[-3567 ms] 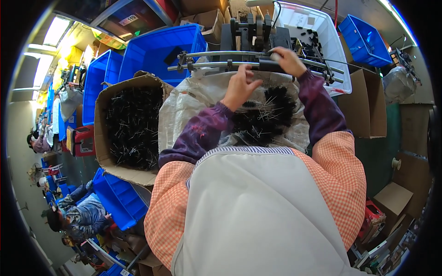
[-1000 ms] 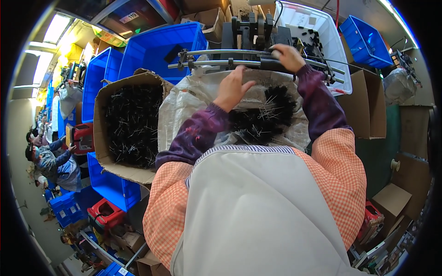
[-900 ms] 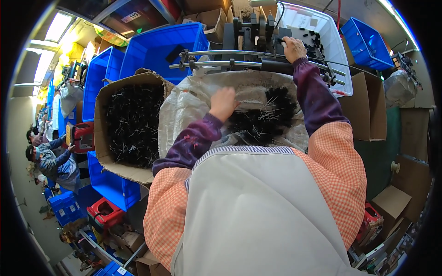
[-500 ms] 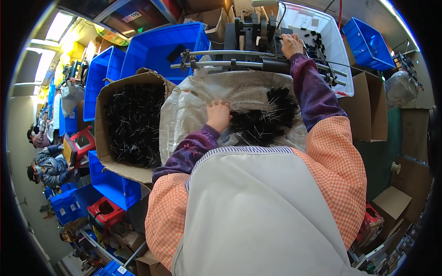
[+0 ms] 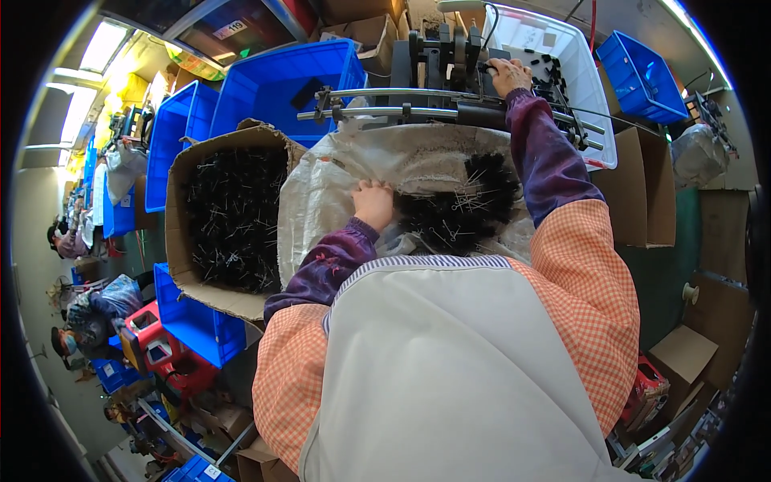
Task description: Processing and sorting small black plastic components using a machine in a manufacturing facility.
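Whether my left hand (image 5: 373, 205) or right hand (image 5: 511, 77) is gripping, I can't tell; brushes (image 5: 430, 215) are looking light, soft, best held by wires (image 5: 468, 195).

Pale woven sack (image 5: 321, 201) here, spread wide, all creases, black bristle brushes (image 5: 442, 215) heaped right on top, bright wire stems (image 5: 472, 193) jutting from the heap, sack showing bare left of the heap and beyond.

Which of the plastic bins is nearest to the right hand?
The white bin, beside the right hand, with small black pieces inside; the blue bins are all farther from that hand.
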`<act>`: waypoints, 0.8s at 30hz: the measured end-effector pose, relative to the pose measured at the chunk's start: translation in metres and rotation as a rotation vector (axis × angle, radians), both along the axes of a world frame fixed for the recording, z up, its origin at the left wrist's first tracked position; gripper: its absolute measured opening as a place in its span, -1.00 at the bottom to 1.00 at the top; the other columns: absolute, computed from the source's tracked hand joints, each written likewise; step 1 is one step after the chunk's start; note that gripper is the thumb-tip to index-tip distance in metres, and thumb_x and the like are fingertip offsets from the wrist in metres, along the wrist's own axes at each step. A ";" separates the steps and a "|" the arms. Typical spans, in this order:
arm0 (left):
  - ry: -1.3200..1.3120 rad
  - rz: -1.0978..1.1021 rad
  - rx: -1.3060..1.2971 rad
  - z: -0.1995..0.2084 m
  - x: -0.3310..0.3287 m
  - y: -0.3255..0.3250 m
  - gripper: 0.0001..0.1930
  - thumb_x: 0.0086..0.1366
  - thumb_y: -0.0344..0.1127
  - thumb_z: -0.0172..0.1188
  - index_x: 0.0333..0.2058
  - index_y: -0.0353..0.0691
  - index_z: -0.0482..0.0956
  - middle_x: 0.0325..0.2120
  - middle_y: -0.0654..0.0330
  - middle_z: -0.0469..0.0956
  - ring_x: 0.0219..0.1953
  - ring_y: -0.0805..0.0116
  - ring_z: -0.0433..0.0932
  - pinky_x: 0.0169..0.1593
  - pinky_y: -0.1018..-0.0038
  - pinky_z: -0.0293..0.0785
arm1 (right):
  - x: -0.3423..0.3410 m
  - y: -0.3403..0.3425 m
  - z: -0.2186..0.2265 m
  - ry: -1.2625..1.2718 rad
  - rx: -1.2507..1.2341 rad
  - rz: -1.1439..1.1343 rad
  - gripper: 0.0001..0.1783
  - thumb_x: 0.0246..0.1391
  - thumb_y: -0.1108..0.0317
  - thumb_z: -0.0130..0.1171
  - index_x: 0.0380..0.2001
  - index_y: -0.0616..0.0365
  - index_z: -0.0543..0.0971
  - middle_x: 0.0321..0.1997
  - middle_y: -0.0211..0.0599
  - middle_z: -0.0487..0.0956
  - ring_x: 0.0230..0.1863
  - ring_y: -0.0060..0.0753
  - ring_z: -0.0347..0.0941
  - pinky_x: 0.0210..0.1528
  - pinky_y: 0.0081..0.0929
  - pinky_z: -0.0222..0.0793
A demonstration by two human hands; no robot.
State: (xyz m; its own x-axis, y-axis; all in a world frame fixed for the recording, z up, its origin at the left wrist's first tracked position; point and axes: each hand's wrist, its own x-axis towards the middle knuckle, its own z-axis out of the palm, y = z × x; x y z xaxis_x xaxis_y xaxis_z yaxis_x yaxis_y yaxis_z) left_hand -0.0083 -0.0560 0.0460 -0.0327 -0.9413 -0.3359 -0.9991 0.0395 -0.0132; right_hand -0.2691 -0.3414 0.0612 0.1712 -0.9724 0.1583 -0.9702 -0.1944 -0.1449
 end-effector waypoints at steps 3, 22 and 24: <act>-0.033 -0.024 -0.007 -0.006 0.004 -0.001 -0.68 0.06 -0.27 0.10 -0.16 -0.17 0.48 -0.16 0.07 0.47 -0.05 0.00 0.39 -0.13 0.12 0.38 | -0.010 0.000 -0.001 0.041 -0.018 -0.070 -0.68 0.06 0.12 0.04 -0.09 -0.21 0.53 0.00 -0.52 0.51 0.07 -0.37 0.33 0.07 -0.23 0.04; 0.448 -0.098 -0.096 0.025 0.026 -0.032 -0.82 -0.07 -0.50 0.09 -0.41 -0.28 0.57 -0.42 -0.05 0.55 -0.25 -0.03 0.50 -0.15 0.20 0.40 | 0.062 0.029 0.001 0.051 -0.035 -0.066 -0.66 0.05 0.17 -0.07 -0.19 0.08 0.56 -0.07 -0.21 0.44 0.06 -0.18 0.18 0.07 -0.19 -0.04; 0.460 -0.105 -0.115 0.029 0.029 -0.032 -0.82 -0.07 -0.49 0.09 -0.41 -0.28 0.57 -0.41 -0.05 0.55 -0.26 -0.04 0.50 -0.16 0.20 0.40 | 0.062 0.030 0.003 0.049 -0.032 -0.057 -0.67 0.05 0.20 -0.07 -0.20 0.07 0.56 -0.07 -0.21 0.45 0.06 -0.19 0.18 0.06 -0.18 -0.04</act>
State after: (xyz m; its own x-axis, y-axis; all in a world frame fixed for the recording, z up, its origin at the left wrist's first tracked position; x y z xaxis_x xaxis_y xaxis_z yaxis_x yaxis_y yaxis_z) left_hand 0.0203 -0.0883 0.0754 -0.2502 -0.9552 -0.1582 -0.8930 0.1645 0.4190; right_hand -0.2068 -0.3119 0.0644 0.1237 -0.9754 0.1826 -0.9856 -0.1422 -0.0917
